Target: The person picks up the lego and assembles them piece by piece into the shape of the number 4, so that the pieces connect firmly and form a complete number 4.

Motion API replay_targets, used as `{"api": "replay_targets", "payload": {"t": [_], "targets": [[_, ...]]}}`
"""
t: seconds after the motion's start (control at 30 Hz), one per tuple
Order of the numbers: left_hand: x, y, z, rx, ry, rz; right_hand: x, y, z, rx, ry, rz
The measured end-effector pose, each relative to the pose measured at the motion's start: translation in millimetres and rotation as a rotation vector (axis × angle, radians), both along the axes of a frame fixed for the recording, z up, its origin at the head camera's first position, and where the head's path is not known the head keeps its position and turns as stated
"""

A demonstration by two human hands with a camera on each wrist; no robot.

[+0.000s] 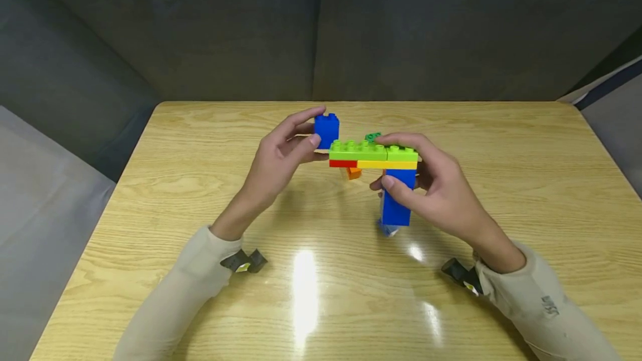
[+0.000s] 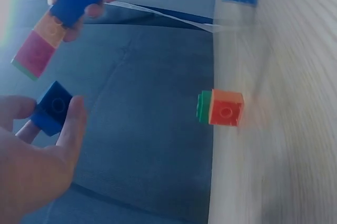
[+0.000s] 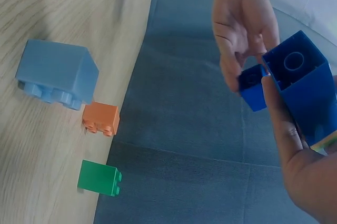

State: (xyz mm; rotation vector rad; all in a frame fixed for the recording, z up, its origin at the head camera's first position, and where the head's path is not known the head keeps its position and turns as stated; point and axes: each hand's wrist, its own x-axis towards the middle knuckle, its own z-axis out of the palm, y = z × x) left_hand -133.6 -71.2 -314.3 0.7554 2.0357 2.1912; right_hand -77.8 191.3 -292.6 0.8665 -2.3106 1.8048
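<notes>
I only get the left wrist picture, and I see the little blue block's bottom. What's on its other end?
Observer: The head view shows studs on top of the blue block that the left hand pinches.
Operator: Has the thing in the right hand got bumps too?
Observer: Yes, its light green bricks have studs along the top.
Operator: Is its tall blue part hollow at the bottom?
Observer: Yes, the right wrist view shows an open end with a ring inside.

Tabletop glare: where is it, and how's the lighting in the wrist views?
Head view: bright streaks on the wooden tabletop, lower centre; left wrist view: washed-out upper left, faint orange smear beside the orange brick; right wrist view: bluish cast.
</notes>
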Motion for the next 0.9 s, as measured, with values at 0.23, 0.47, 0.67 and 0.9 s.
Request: {"api": "replay_targets", "payload": {"t": [0.23, 0.47, 0.67, 0.9], "targets": [[5.0, 1.0, 5.8, 0.116, -0.009, 0.0, 0.6, 0.7, -2.2, 0.07, -0.015, 0.007], [8.7, 1.3, 9.5, 0.099, 0.065, -0.038, 0.2, 0.3, -2.7, 0.097, -0.023, -0.004], [7.0, -0.3, 5.3, 0.094, 0.117, -0.107, -0.5, -1.2, -2.6, 0.074, -0.015, 0.012], [5.5, 2.8, 1.9, -0.003, 0.314, -0.186, 0.2, -1.7, -2.1, 0.084, -0.016, 0.012]]}}
